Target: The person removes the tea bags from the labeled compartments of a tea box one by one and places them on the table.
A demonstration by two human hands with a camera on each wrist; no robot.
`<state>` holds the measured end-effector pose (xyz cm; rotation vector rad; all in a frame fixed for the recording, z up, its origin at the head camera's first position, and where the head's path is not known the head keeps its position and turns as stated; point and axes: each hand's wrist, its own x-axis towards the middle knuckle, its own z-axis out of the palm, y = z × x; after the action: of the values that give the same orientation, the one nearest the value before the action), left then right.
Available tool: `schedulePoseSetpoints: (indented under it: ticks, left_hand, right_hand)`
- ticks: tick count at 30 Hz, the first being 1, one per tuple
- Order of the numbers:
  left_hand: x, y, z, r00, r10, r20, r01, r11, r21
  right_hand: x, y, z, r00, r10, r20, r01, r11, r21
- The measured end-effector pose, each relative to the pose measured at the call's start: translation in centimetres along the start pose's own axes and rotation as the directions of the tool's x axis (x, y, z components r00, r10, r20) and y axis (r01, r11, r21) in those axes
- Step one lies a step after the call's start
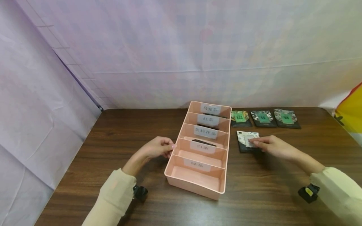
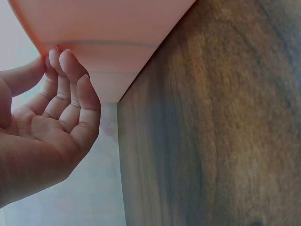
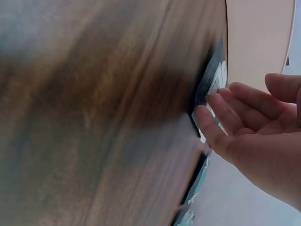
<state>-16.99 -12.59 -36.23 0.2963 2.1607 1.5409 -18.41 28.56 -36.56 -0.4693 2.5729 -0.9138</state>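
Observation:
A long pink divided box (image 1: 195, 188) stands on the wooden table, with a white label in each compartment. Dark edges of flat packets (image 1: 204, 142) show in its three far compartments. At the box's left rim, my left hand (image 1: 158, 147) pinches the edge, thumb on top and curled fingers against the outer wall. To the right of the box lies a black-and-white tea packet (image 1: 245, 139). My right hand (image 1: 277, 147) touches its printed face with its fingertips; in the right wrist view the fingers are fairly straight and the thumb stands apart from them.
Three more packets lie in a row behind: a yellow-green one (image 1: 240, 118) beside the box, a middle one (image 1: 263, 119) and a right one (image 1: 287, 118). A pale curtain (image 1: 181, 56) hangs along the table's back edge. Yellow cloth (image 1: 350, 110) hangs at the far right.

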Motion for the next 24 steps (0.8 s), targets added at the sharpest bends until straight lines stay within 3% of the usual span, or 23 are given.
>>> schedulePoseSetpoints:
  ticks: [16, 24]
  left_hand:
    - [0.0, 0.0, 0.0, 1.000, 0.000, 0.002, 0.000, 1.000, -0.007]
    - [0.0, -0.1, 0.0, 1.000, 0.004, 0.006, -0.004, 1.000, -0.006]
  right_hand:
    - [1.1, 0.3, -0.6, 0.998, -0.051, -0.043, 0.048, 0.997, -0.052]
    - [1.2, 0.2, -0.7, 0.999, -0.037, -0.039, 0.035, 0.999, -0.035]
